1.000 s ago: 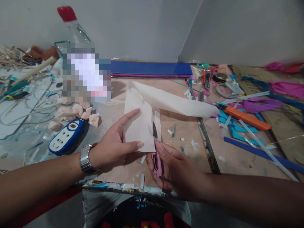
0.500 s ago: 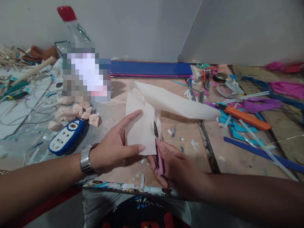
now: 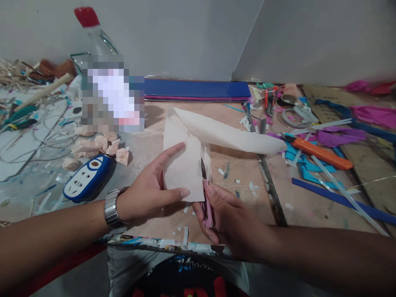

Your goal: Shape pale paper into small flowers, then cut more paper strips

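Note:
My left hand pinches the near left part of a pale peach paper sheet, thumb under its lower edge and forefinger stretched across it. My right hand is closed round small pink snips, whose dark blades point away from me into a cut in the sheet. The far part of the sheet curls over to the right in a long fold. A metal watch is on my left wrist.
A blue-and-white power strip and small peach paper buds lie to the left. A bottle with a red cap stands behind them. Blue and pink sheets lie at the back. An orange cutter and coloured scraps are on the right.
The snips have moved a little further up the cut in the sheet. The curled far fold has shifted slightly. My left hand has kept its grip.

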A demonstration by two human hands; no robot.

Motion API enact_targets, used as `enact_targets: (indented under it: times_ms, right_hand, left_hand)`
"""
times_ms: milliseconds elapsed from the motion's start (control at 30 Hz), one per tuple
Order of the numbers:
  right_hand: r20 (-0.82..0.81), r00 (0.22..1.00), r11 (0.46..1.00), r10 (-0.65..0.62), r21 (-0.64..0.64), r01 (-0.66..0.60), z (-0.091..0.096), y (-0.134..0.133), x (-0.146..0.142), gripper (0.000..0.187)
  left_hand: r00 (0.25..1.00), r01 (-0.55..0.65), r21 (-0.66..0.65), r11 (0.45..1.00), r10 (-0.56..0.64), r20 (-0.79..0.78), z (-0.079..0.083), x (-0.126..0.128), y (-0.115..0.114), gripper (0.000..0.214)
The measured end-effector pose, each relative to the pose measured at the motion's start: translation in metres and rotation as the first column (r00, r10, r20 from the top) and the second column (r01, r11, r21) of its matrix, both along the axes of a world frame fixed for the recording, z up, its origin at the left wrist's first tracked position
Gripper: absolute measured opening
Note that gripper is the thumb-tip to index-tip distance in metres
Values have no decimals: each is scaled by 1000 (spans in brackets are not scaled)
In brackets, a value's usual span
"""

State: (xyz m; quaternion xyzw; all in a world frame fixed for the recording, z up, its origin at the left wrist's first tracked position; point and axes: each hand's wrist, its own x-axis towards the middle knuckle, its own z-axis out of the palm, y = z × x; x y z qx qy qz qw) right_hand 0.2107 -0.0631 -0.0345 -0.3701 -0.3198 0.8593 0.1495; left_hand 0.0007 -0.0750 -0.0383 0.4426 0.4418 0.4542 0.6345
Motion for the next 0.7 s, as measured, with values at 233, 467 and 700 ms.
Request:
enact_targets:
  times_ms: [233, 467, 700]
  right_hand:
    - [-4, 1000, 1000, -4, -8, 4, 4, 0, -1, 46]
    - [24, 997, 997, -68, -17, 69, 1, 0, -3, 47]
    - [82, 980, 983, -181, -20, 183, 2, 1, -5, 43]
  left_hand:
    - [1000, 0, 21, 1000, 0, -23, 0, -1, 0, 96]
    - [999, 27, 39, 999, -25, -35, 2, -2, 0, 97]
    - [999, 44, 46, 998, -45, 16, 1, -2, -1, 96]
